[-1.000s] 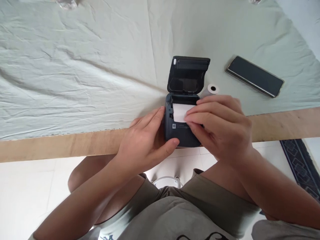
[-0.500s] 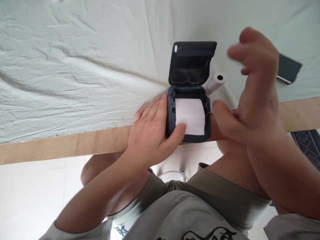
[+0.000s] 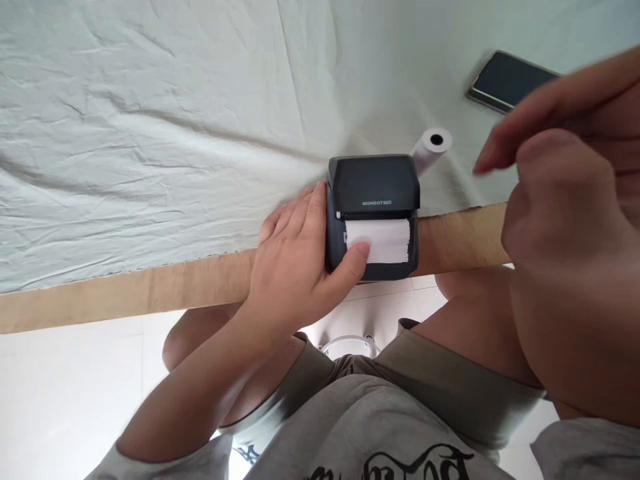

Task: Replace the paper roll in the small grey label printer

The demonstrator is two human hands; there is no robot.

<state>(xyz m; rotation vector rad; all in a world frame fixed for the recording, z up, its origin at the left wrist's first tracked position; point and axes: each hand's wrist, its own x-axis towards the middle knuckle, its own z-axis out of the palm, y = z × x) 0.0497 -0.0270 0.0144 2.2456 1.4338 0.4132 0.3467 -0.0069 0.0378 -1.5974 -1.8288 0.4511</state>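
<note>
A small dark label printer point(image 3: 373, 180) stands at the table's front edge with its lid down. From its front slot a white paper strip point(image 3: 387, 243) lies over the lower part of the casing. My left hand point(image 3: 295, 250) grips the printer's left side, fingers along the wall and thumb pressing on the paper. Up in the air on the right is my right hand point(image 3: 570, 167), blurred, its fingers loosely bent and apart with nothing visible in them. Behind the printer's right corner, a white paper roll point(image 3: 430, 148) touches or nearly touches it; which, I cannot tell.
A smartphone point(image 3: 510, 80) lies on the pale green cloth point(image 3: 200, 133) at the back right, partly behind my right hand. The bare wooden table edge point(image 3: 165, 293) runs along the front, above my knees.
The printer's lid has swung down from upright and now covers the roll compartment. My right hand has moved right, away from the printer, uncovering more of the phone. My left hand keeps its grip.
</note>
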